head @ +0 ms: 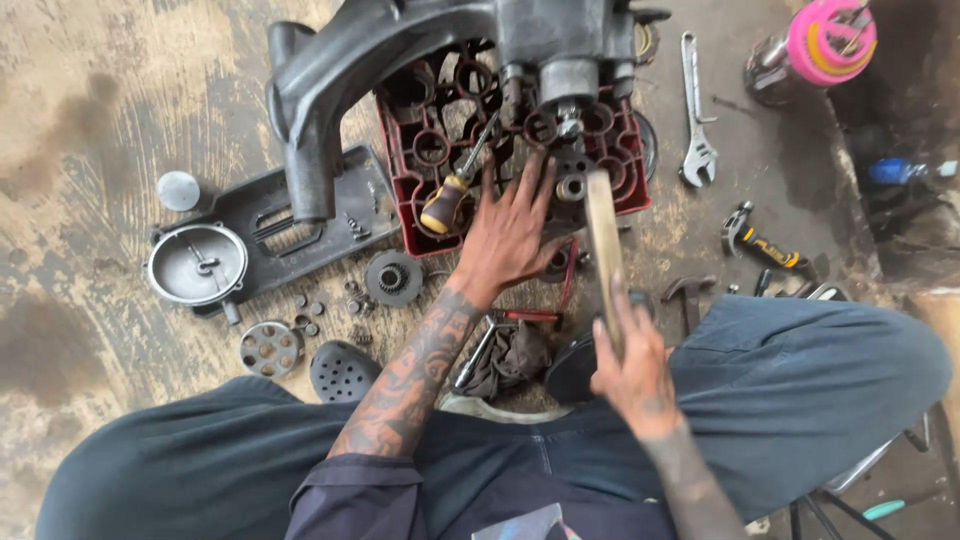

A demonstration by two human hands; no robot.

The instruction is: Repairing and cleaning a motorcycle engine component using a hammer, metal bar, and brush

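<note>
Stained workshop floor at frame centre: left hand (510, 235) lies open, steadying the engine casing (440, 40), right hand (632, 365) clamps a wooden handle (604, 250), best struck squarely.

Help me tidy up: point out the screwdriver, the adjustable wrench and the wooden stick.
screwdriver (443, 203), head view, on its yellow-brown handle.
adjustable wrench (697, 160), head view, on its jaw end.
wooden stick (604, 240), head view, on mid shaft above the right hand (635, 375).

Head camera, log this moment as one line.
left hand: flat on metal part over red crate | right hand: gripping wooden handle | screwdriver: in crate
</note>
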